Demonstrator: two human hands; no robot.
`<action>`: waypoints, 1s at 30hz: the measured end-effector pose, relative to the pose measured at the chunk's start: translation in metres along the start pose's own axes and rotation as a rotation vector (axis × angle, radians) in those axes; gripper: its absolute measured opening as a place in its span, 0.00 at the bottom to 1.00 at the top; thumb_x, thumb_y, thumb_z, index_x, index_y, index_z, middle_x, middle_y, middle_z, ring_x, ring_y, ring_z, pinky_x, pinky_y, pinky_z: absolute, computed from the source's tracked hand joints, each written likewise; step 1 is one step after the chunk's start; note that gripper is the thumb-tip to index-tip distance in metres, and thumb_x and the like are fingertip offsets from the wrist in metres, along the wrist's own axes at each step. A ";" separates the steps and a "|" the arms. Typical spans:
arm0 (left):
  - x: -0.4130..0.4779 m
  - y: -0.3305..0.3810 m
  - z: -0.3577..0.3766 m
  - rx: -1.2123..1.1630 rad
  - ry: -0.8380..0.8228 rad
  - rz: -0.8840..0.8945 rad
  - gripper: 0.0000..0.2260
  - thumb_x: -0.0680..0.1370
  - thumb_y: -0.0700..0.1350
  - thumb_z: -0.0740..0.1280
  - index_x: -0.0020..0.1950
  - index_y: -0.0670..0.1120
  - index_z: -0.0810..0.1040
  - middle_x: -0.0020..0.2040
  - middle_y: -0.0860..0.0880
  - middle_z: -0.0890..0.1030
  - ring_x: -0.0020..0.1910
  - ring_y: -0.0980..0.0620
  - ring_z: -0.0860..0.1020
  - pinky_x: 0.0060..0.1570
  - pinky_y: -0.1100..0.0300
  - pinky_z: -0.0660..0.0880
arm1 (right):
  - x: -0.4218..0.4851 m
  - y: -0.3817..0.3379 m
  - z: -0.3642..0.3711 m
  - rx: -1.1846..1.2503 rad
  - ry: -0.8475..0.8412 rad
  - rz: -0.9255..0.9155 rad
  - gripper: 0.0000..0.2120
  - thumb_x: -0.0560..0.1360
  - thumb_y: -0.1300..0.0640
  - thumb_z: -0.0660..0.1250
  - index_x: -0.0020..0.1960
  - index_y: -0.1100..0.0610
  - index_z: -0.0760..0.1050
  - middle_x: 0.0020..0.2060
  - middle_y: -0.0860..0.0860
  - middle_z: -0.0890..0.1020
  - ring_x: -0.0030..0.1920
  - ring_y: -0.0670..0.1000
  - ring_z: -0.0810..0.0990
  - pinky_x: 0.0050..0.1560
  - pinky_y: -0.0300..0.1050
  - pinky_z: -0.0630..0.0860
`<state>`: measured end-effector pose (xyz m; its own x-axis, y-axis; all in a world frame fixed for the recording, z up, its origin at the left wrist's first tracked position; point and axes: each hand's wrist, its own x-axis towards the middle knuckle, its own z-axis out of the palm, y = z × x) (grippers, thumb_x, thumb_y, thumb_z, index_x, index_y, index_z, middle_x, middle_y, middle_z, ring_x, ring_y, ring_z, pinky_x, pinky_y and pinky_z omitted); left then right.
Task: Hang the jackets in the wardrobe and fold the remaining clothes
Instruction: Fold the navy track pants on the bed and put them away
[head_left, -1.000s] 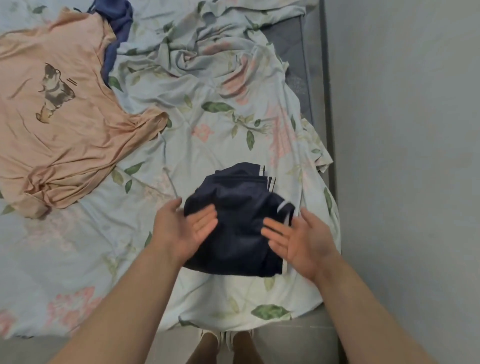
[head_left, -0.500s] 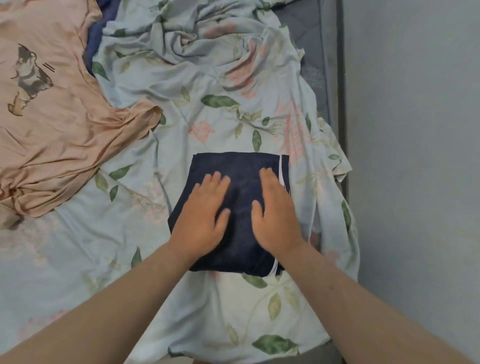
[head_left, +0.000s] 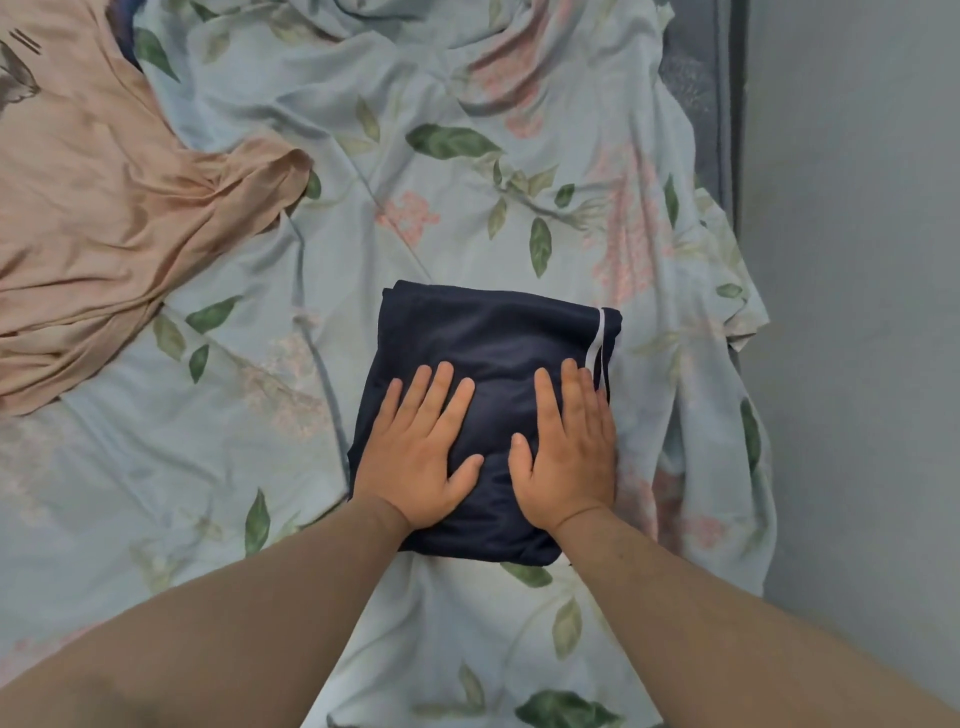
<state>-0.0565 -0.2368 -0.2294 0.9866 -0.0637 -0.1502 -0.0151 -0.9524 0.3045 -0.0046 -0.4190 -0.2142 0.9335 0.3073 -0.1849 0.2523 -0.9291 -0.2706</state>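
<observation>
Near the right side of the bed, a folded navy garment (head_left: 493, 353) with a white stripe at its right edge is lying as a compact square on the floral sheet (head_left: 249, 441). Both hands are lying flat on its near half, palms down: the left hand (head_left: 421, 457) with fingers straight and slightly fanned, the right hand (head_left: 569, 457) with fingers straight and closer together, neither curling round the cloth.

Judging from this, the fold is being pressed flat, and the main risk is that the stack is springing back when the palms are lifting; the fabric looks thick at its left folded edge, so the layers may be sliding apart. Pushing sideways rather than straight down could be dragging the loose, wrinkled sheet along and skewing the square. The striped edge is sitting not far from where the sheet is draping off the right side of the bed, towards the grey wall (head_left: 857, 312), so a shove to the right may be tipping the bundle off.

Open room is lying to the left and far side: bare sheet between the garment and the peach T-shirt (head_left: 104, 218), which is sprawling unfolded at the far left, with a scrap of blue cloth (head_left: 130, 47) peeking out at its far edge
</observation>
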 end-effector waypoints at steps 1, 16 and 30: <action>0.000 -0.001 0.002 0.000 0.011 0.006 0.34 0.76 0.60 0.57 0.79 0.46 0.57 0.79 0.44 0.53 0.78 0.43 0.54 0.76 0.44 0.48 | 0.001 0.000 0.002 -0.002 0.007 0.001 0.35 0.73 0.46 0.55 0.78 0.55 0.55 0.78 0.59 0.59 0.77 0.58 0.54 0.77 0.53 0.49; -0.028 0.014 -0.032 -0.442 0.263 -0.722 0.34 0.68 0.63 0.66 0.70 0.49 0.66 0.66 0.46 0.73 0.66 0.45 0.69 0.67 0.50 0.67 | -0.030 -0.009 -0.033 0.457 0.094 0.560 0.43 0.67 0.39 0.73 0.75 0.50 0.58 0.72 0.53 0.64 0.73 0.54 0.62 0.73 0.49 0.60; -0.042 -0.001 -0.088 -1.392 -0.553 -0.885 0.24 0.65 0.55 0.79 0.59 0.53 0.79 0.52 0.52 0.86 0.51 0.49 0.85 0.56 0.51 0.78 | -0.048 -0.004 -0.073 1.390 -0.583 0.881 0.14 0.75 0.54 0.72 0.59 0.57 0.80 0.51 0.53 0.86 0.51 0.54 0.86 0.47 0.47 0.82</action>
<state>-0.0833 -0.2074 -0.1407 0.4467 -0.0778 -0.8913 0.8862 0.1755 0.4288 -0.0323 -0.4449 -0.1356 0.3748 0.1685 -0.9117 -0.9156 -0.0875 -0.3926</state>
